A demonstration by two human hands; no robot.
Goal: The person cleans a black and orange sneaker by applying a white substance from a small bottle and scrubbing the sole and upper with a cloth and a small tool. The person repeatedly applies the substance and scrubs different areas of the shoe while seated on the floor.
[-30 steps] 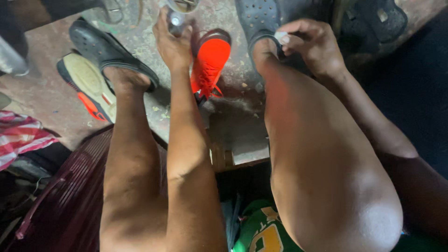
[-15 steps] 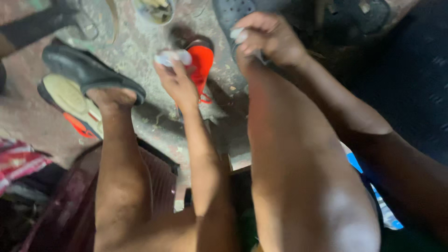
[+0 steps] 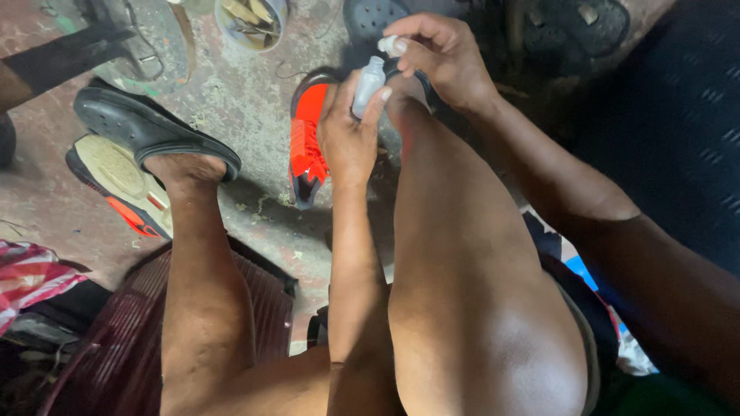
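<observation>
Left hand [image 3: 347, 135] gripping small bottle [image 3: 368, 83] — right hand [image 3: 443, 58] pinching cap [image 3: 389, 45], orange shoe [image 3: 307, 142] beside

Stained, cracked concrete floor [image 3: 254, 100] in dim light, a maroon slatted crate [image 3: 123, 339] at lower left

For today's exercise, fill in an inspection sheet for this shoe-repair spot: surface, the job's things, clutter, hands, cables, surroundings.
Surface: stained concrete floor, scattered debris.
Job's things: small white bottle; small white cap; orange shoe on the floor.
Clutter: second shoe sole up; round container of tools.
Hands: left hand grips the bottle; right hand pinches the cap.
Cables: nothing seen.
Surroundings: dark red crate; striped cloth; dark clogs on both feet.
</observation>
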